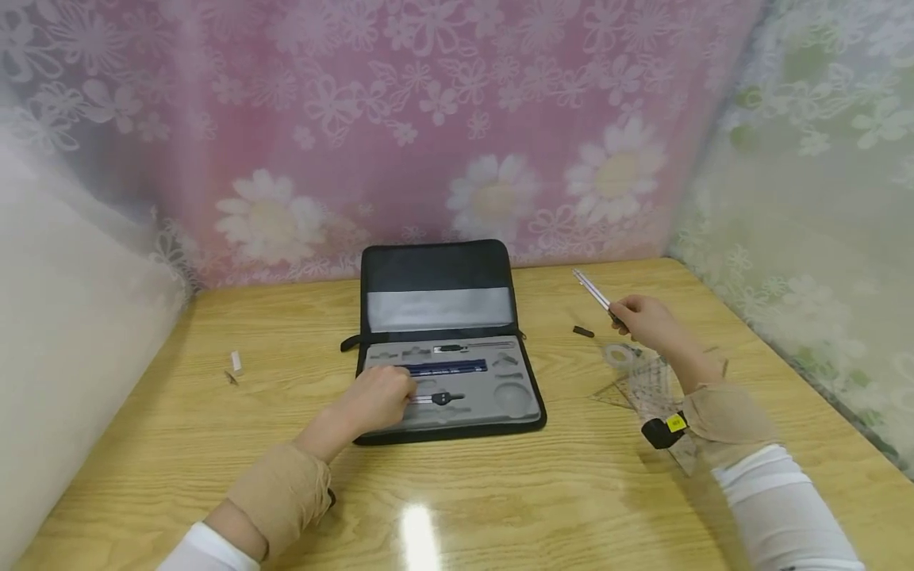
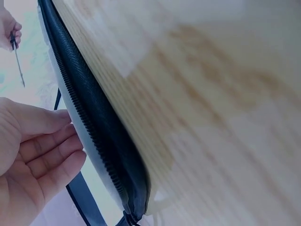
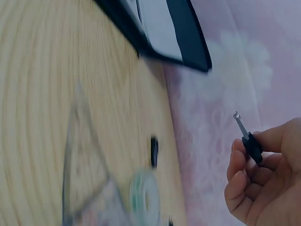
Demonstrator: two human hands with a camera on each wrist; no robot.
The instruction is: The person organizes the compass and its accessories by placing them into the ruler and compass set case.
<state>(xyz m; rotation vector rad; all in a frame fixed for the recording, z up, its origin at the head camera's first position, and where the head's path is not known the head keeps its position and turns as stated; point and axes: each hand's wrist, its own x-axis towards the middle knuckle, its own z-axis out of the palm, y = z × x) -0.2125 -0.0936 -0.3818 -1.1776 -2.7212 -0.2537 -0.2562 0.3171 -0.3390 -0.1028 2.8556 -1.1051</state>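
Note:
In the head view, my left hand (image 1: 382,394) reaches over the left side of an open black zip case (image 1: 524,424) with a grey moulded tray. Its fingers are at the silver legs of a compass (image 1: 444,398) with a black head. The left wrist view shows the curled fingers at the tray's edge, their tips partly hidden. My right hand (image 1: 646,321), raised at the right, pinches a second compass (image 1: 591,289) by its black head, silver legs pointing away. In the tray lie a dark blue pencil (image 1: 450,367) and a small slim tool (image 1: 450,348).
Clear plastic set squares (image 1: 643,385) lie under my right forearm, beside a pale tape-like ring (image 1: 619,354). A short black piece (image 1: 583,331) is left of it. Far left are a white block (image 1: 236,362) and a small metal piece (image 1: 231,378). A floral curtain (image 1: 428,119) stands behind the table.

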